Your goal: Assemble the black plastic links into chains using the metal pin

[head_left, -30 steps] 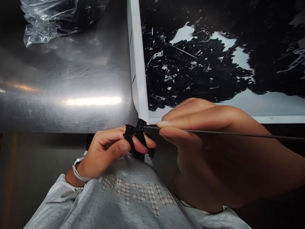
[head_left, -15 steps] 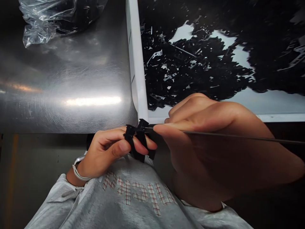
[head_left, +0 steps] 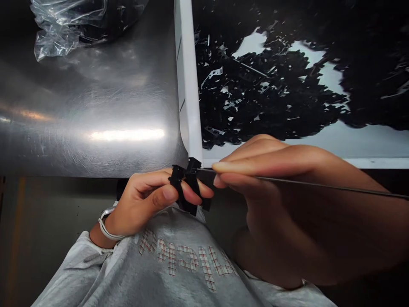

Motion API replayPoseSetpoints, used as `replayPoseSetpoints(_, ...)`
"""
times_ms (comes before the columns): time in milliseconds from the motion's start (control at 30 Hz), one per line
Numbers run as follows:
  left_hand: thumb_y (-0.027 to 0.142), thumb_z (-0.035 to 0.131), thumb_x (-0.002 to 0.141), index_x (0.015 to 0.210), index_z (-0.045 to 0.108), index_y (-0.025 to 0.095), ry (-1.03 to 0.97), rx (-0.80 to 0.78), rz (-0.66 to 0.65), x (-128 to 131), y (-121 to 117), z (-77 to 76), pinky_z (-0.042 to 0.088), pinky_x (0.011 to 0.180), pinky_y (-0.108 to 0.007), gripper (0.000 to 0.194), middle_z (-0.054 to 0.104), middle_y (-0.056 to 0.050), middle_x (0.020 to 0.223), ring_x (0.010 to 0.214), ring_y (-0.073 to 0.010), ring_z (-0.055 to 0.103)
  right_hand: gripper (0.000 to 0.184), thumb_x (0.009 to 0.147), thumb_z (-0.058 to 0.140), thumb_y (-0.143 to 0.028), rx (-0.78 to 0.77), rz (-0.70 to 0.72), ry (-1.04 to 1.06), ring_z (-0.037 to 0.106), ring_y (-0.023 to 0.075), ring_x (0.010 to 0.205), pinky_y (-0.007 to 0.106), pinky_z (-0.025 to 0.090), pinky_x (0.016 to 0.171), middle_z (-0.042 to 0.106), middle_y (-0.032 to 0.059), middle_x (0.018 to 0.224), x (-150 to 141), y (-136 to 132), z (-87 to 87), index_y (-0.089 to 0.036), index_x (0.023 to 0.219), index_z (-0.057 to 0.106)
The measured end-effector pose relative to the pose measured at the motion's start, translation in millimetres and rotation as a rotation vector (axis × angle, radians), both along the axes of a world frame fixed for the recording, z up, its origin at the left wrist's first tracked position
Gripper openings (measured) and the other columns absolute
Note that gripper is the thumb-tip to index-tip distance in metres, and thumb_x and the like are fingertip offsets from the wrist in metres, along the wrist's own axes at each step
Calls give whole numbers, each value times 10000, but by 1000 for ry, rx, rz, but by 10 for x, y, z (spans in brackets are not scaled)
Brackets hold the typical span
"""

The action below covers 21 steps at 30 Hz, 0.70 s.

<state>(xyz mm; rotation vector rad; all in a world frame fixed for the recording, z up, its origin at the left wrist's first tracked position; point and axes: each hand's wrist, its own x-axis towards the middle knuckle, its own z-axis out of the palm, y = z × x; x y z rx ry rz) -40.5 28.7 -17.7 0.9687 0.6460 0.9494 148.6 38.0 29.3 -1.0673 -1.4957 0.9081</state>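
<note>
Left hand [head_left: 150,192] grips black pieces [head_left: 194,166], right hand [head_left: 281,213] pinches a thin rod [head_left: 300,183]

From where I stand, the black pieces sit wedged between the curled fingers and thumb of the left hand, by the front edge of the bench [head_left: 96,98] and the near corner of the white tray [head_left: 190,81]. The right hand has thumb and forefinger closed on the thin rod; its far end reaches one piece, but whether it goes inside or merely rests against it, I can't tell.

A slip looks like the main danger to me. Pushed at a poor angle, the rod could skid off and jab a left finger just beside it. Pressed too hard, it might bend, being so slender, with a long stretch trailing behind the pinch. Should the left grip slacken, a piece could drop short of the bench, or land in the tray and get lost among the dark heap [head_left: 281,102].
</note>
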Motion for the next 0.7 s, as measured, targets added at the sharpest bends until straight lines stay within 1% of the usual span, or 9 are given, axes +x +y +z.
replayPoseSetpoints(100, 391, 542, 1064, 1022, 807, 257, -48, -8, -46, 32, 11, 31, 568, 955, -311, 299, 791, -49, 1081, 1031, -178, 729, 287, 904, 720, -89, -1, -109, 50, 663, 123, 577, 274, 521, 482, 698, -27, 630, -52, 13, -51, -227, 658, 672)
replayPoseSetpoints(167, 415, 560, 1053, 1006, 806, 245, -40, -27, -67, 47, 16, 52, 575, 978, -336, 303, 802, -62, 1136, 1094, -210, 741, 304, 876, 772, -122, 31, -166, 98, 626, 112, 532, 286, 486, 467, 676, -44, 588, -96, 36, -66, -231, 626, 637)
replayPoseSetpoints(300, 374, 525, 1074, 1037, 803, 266, -98, -47, -41, 55, 9, 55, 567, 999, -320, 301, 807, -42, 1169, 1120, -191, 743, 440, 918, 789, -278, 37, -271, 138, 573, 126, 493, 347, 482, 492, 601, -54, 529, -176, 116, 37, -255, 571, 520)
replayPoseSetpoints(400, 413, 552, 1057, 1011, 798, 250, -90, -73, -42, 54, 12, 45, 580, 986, -340, 299, 810, -56, 1158, 1090, -203, 752, 503, 951, 758, -343, 56, -315, 139, 514, 133, 442, 360, 387, 418, 503, -46, 476, -234, 181, 112, -263, 540, 480)
replayPoseSetpoints(533, 489, 618, 1003, 953, 799, 243, -25, -109, 55, 19, 34, 38, 588, 1005, -401, 309, 818, -69, 1114, 1089, -245, 757, 422, 1000, 650, -407, 232, -641, 119, 557, 202, 561, 396, 371, 486, 448, -6, 581, -160, 198, -29, -283, 626, 498)
replayPoseSetpoints(600, 476, 635, 995, 933, 801, 261, -14, -109, 144, -21, 43, 37, 587, 1012, -384, 279, 821, -50, 1084, 1086, -230, 756, 324, 976, 629, -292, 357, -665, -60, 610, 229, 663, 409, 437, 574, 512, 16, 677, 4, 186, -122, -285, 688, 480)
replayPoseSetpoints(633, 459, 640, 995, 923, 802, 271, -13, -107, 179, -43, 46, 38, 587, 1007, -359, 259, 822, -39, 1072, 1074, -213, 757, 241, 963, 629, -246, 272, -635, -172, 628, 235, 722, 410, 474, 631, 582, 28, 739, 111, 188, -145, -283, 750, 521)
replayPoseSetpoints(667, 438, 643, 998, 920, 805, 281, -19, -104, 202, -64, 48, 39, 585, 995, -323, 239, 824, -26, 1066, 1062, -189, 756, 186, 942, 662, -199, 141, -493, -332, 641, 220, 743, 386, 479, 627, 652, 33, 796, 224, 202, -149, -271, 795, 573)
replayPoseSetpoints(700, 414, 642, 1004, 923, 810, 289, -33, -104, 216, -82, 50, 42, 580, 986, -284, 224, 824, -13, 1065, 1058, -165, 754, 158, 935, 673, -183, 91, -365, -477, 629, 184, 696, 353, 468, 601, 671, 17, 777, 336, 231, -138, -257, 814, 604)
